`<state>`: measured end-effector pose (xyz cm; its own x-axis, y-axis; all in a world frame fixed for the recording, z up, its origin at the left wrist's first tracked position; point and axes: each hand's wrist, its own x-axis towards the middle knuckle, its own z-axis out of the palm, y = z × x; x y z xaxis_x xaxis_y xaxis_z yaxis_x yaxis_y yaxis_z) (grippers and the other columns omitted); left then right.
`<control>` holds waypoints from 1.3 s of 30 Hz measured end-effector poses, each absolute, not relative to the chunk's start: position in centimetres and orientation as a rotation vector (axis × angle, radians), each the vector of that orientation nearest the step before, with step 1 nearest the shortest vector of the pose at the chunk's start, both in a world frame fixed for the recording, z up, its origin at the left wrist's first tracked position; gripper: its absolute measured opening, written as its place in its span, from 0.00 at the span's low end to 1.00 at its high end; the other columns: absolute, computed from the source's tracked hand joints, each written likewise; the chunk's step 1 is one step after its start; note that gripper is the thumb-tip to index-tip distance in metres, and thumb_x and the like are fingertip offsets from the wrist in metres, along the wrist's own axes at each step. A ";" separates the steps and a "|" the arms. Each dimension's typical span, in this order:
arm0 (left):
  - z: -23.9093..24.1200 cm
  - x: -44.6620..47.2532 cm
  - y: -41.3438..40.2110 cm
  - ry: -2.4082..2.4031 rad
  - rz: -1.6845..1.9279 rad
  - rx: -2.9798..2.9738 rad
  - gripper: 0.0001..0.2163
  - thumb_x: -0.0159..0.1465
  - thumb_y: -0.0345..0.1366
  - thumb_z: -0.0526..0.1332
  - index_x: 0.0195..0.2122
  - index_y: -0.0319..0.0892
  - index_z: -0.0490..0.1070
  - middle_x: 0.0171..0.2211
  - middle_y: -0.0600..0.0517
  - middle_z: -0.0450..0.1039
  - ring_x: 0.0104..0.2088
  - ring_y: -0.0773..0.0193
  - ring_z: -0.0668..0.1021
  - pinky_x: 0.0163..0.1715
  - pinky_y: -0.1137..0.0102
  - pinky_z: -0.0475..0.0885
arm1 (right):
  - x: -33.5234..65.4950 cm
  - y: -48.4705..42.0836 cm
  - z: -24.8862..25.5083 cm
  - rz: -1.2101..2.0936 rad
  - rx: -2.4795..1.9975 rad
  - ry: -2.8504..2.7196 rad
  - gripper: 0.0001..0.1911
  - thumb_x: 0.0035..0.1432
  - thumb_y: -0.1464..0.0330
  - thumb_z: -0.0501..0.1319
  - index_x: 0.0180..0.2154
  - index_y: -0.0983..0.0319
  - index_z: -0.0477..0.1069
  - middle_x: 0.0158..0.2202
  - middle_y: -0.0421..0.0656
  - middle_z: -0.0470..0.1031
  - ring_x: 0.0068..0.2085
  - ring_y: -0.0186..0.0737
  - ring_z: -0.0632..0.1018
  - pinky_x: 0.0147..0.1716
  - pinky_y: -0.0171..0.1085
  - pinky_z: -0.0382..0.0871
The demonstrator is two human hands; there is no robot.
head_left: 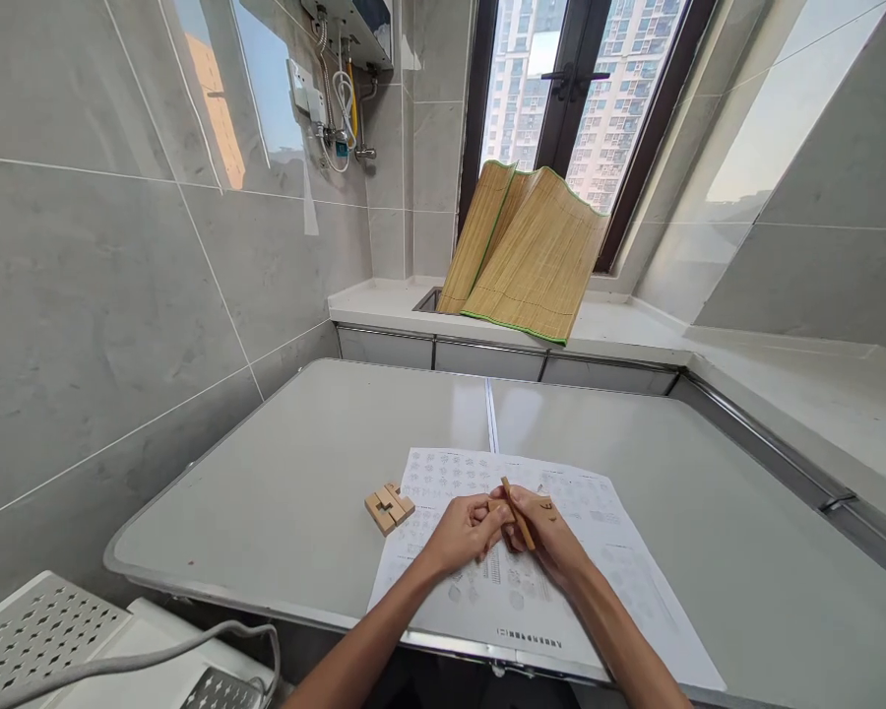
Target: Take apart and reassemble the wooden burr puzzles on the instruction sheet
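Note:
My left hand (464, 532) and my right hand (550, 532) meet just above a large printed paper sheet (553, 615). A slim light-brown wooden stick (519, 514) lies slantwise in the fingers of my right hand. Closed at the fingertips, my left hand pinches a small wooden piece (496, 505), mostly covered by fingers. Dark marks show on the back of my right hand. To the left, several notched wooden puzzle pieces (390, 508) sit together in a flat cluster by the sheet's edge.
The white folding table (266, 483) has a centre seam. Behind it, a bamboo mat (538, 256) leans against the window over a white ledge (384, 300). At lower left stands a white perforated stand (44, 630) with a grey cable (155, 650). Tiled walls flank the table.

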<state>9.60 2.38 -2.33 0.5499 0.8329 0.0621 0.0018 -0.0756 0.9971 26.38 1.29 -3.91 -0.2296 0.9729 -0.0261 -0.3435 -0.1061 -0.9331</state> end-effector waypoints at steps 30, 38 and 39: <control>-3.2 10.6 2.8 0.771 1.131 1.295 0.20 0.69 0.55 0.59 0.37 0.40 0.70 0.24 0.55 0.73 0.18 0.69 0.73 0.22 0.73 0.68 | 24.9 0.8 -3.4 1.604 -0.805 -0.910 0.22 0.61 0.47 0.66 0.39 0.59 0.73 0.21 0.31 0.57 0.19 0.27 0.56 0.16 0.29 0.52; -3.0 10.0 2.9 0.745 1.099 1.254 0.20 0.68 0.57 0.59 0.38 0.42 0.68 0.26 0.55 0.72 0.20 0.69 0.71 0.26 0.73 0.67 | 25.4 0.9 -4.1 1.703 -0.745 -0.903 0.22 0.61 0.50 0.68 0.32 0.59 0.65 0.23 0.30 0.53 0.21 0.26 0.49 0.16 0.27 0.46; -2.9 9.9 2.8 0.737 1.085 1.255 0.21 0.68 0.57 0.60 0.38 0.42 0.68 0.25 0.55 0.72 0.20 0.69 0.71 0.26 0.73 0.67 | 25.5 0.8 -4.1 1.715 -0.738 -0.903 0.22 0.60 0.50 0.68 0.32 0.59 0.64 0.23 0.30 0.53 0.21 0.26 0.49 0.16 0.27 0.45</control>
